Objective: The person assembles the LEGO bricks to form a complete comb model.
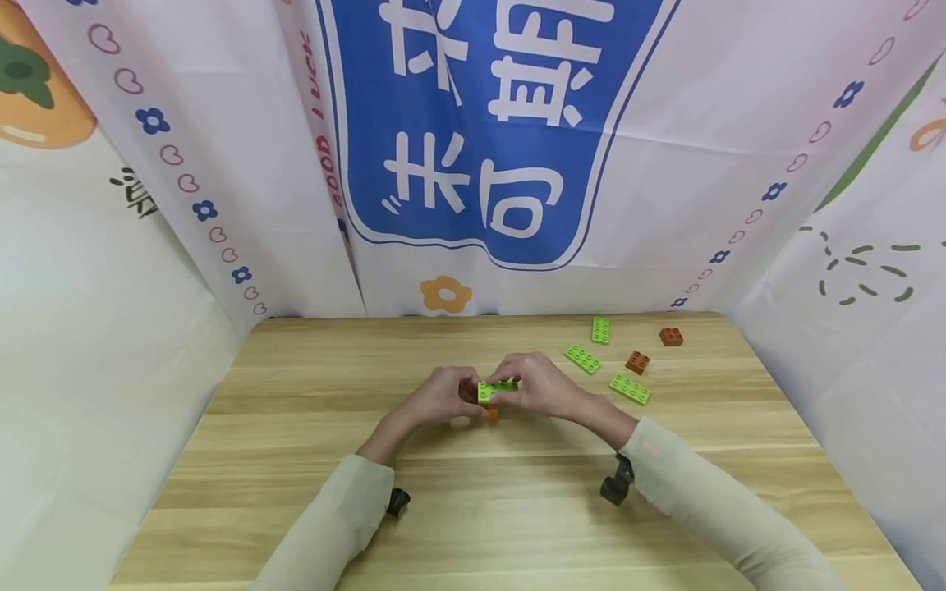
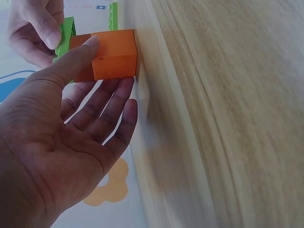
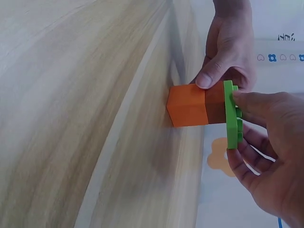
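Note:
A small stack of toy building bricks stands on the table between both hands. At its bottom is an orange brick (image 2: pixel 116 54), with a brown brick (image 3: pixel 215 105) directly on top. My left hand (image 1: pixel 439 396) grips the stack from the left, its thumb over the seam between these two bricks. A flat light green studded plate (image 3: pixel 231 121) lies across the top of the brown brick and juts out to one side. My right hand (image 1: pixel 545 386) pinches this plate between thumb and fingers.
Right of the hands on the wooden table (image 1: pixel 458 525) lie loose light green plates (image 1: pixel 630 389) and two brown bricks (image 1: pixel 638 362). A printed white cloth (image 1: pixel 665 189) hangs along the table's back edge and sides.

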`<action>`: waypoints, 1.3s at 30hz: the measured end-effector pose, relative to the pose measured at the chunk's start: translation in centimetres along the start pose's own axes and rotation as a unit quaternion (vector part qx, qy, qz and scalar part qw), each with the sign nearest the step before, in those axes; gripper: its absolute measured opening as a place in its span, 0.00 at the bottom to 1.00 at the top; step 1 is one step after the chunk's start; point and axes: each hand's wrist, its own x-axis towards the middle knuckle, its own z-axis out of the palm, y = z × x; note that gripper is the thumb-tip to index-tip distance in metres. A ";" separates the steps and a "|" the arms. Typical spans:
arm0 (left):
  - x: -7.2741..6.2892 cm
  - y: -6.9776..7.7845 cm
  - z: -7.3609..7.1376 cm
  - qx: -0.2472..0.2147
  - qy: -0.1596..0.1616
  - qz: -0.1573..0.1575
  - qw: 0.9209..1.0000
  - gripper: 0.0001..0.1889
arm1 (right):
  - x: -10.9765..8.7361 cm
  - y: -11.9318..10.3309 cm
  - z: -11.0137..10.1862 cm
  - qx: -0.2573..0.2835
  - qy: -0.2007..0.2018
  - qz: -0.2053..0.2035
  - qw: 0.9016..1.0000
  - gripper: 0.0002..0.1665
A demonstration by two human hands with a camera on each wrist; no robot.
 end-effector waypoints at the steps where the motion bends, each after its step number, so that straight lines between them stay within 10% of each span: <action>1: 0.0 0.0 0.0 0.000 0.000 0.000 1.000 0.13 | -0.1 0.1 -0.1 0.000 -0.002 0.002 1.000 0.15; 39: 0.0 0.3 0.2 0.003 0.015 -0.031 0.999 0.16 | -6.6 7.4 -7.5 -0.008 -0.043 0.042 0.998 0.17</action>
